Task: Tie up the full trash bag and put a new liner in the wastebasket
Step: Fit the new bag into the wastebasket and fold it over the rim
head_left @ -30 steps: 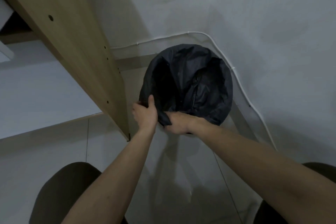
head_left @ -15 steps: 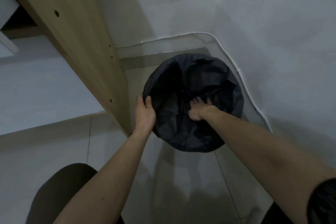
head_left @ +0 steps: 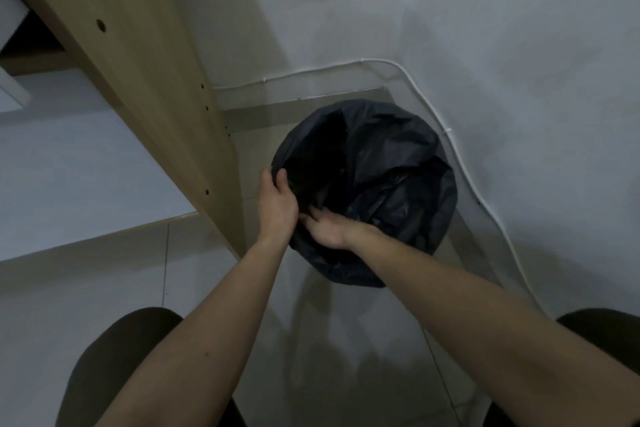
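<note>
The wastebasket (head_left: 349, 274) stands on the tiled floor (head_left: 194, 288), in a corner where two white walls (head_left: 485, 28) meet. Only its covered outline shows, because a black liner (head_left: 398, 163) is draped over the rim and hangs down inside, crumpled and slack.

Left hand (head_left: 277, 206): positioned at the left edge of the wastebasket rim. The thumb lies inside the opening and the fingers (head_left: 266, 180) wrap outside, gripping the liner against the rim.

Right hand (head_left: 325, 227): positioned at the near-left part of the rim, just beside the left hand. Its fingers extend fairly straight onto the liner film inside the opening, pressing on it; whether they pinch any film cannot be told.

A wooden panel (head_left: 145, 87) stands immediately left of the wastebasket. A white cable (head_left: 450, 146) runs along the wall behind and to the right of the wastebasket.
</note>
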Motion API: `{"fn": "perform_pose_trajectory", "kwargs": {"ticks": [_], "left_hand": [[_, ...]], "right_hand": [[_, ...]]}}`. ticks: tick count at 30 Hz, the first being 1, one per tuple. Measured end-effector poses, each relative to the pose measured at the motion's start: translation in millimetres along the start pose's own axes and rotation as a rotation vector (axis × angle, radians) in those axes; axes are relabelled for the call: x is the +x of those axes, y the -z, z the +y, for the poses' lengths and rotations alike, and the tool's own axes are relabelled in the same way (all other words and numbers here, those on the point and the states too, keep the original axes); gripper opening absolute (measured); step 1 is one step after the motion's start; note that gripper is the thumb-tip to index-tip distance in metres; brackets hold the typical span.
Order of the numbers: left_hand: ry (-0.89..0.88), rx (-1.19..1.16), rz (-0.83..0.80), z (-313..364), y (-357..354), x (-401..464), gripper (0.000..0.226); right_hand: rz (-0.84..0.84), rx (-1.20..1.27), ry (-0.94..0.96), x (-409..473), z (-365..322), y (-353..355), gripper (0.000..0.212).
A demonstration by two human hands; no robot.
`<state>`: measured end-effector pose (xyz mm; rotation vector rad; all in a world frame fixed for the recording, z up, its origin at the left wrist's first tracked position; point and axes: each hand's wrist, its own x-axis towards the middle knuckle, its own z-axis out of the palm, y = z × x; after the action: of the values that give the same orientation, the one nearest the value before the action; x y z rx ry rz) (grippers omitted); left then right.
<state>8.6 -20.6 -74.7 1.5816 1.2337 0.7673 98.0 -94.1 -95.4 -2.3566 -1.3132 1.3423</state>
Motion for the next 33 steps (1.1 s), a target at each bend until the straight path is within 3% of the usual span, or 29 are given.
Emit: {"fn": "perform_pose_trajectory", "kwargs": {"ticks": [4, 6, 9, 11, 14, 16, 17, 20, 21, 23, 25, 28, 31, 33], "left_hand": [[-0.004, 0.031, -0.021, 10.5, 11.3, 30.9, 0.033], [0.003, 0.037, -0.056, 15.9, 15.9, 45.0, 0.035], [0.028, 0.000, -0.087, 21.0, 21.4, 51.9, 0.041], [0.104, 0.049, -0.057, 17.3, 19.5, 45.4, 0.057], [0.312, 0.259, 0.116, 5.9, 8.9, 14.3, 0.070], [0.341, 0.147, 0.093, -0.6, 0.2, -5.8, 0.061], [0.338, 0.074, 0.068, -5.3, -2.8, -9.4, 0.055], [0.298, 0.017, 0.065, -10.5, 2.5, -1.5, 0.041], [0.272, 0.036, 0.060, -12.7, 5.5, 4.5, 0.038], [0.208, 0.074, 0.037, -14.9, 12.8, 13.4, 0.036], [0.163, 0.085, 0.006, -14.4, 18.6, 15.8, 0.032], [0.101, 0.095, -0.022, -12.7, 22.2, 13.1, 0.030], [0.061, 0.104, -0.027, -10.4, 19.5, 7.4, 0.027], [0.044, 0.102, -0.025, -5.9, 14.3, 5.1, 0.024]], "right_hand": [[-0.230, -0.183, 0.039, -33.2, -7.8, 38.1, 0.108], [-0.250, -0.319, 0.089, -43.4, 0.1, 32.9, 0.107], [0.057, -0.441, 0.183, -42.0, 10.6, 6.5, 0.065], [0.265, -0.492, 0.222, -39.8, 8.5, -3.1, 0.054], [0.365, -0.454, 0.207, -29.8, 2.2, -9.7, 0.048], [0.324, -0.393, 0.155, -22.2, -2.4, -15.7, 0.046], [0.256, -0.325, 0.138, -20.1, -3.4, -17.6, 0.055], [0.083, -0.068, 0.187, -22.2, -6.7, -3.9, 0.109], [0.107, -0.003, 0.214, -22.2, -7.5, 7.1, 0.112], [0.165, -0.052, 0.225, -21.3, -6.0, 31.9, 0.094], [0.173, -0.351, 0.155, -13.2, 6.0, 46.8, 0.068], [0.095, -0.683, -0.141, -2.7, 45.7, 51.2, 0.061], [0.001, -0.738, -0.403, 1.6, 73.5, 47.5, 0.068], [-0.005, -0.674, -0.337, 4.0, 60.6, 46.5, 0.058]]}}
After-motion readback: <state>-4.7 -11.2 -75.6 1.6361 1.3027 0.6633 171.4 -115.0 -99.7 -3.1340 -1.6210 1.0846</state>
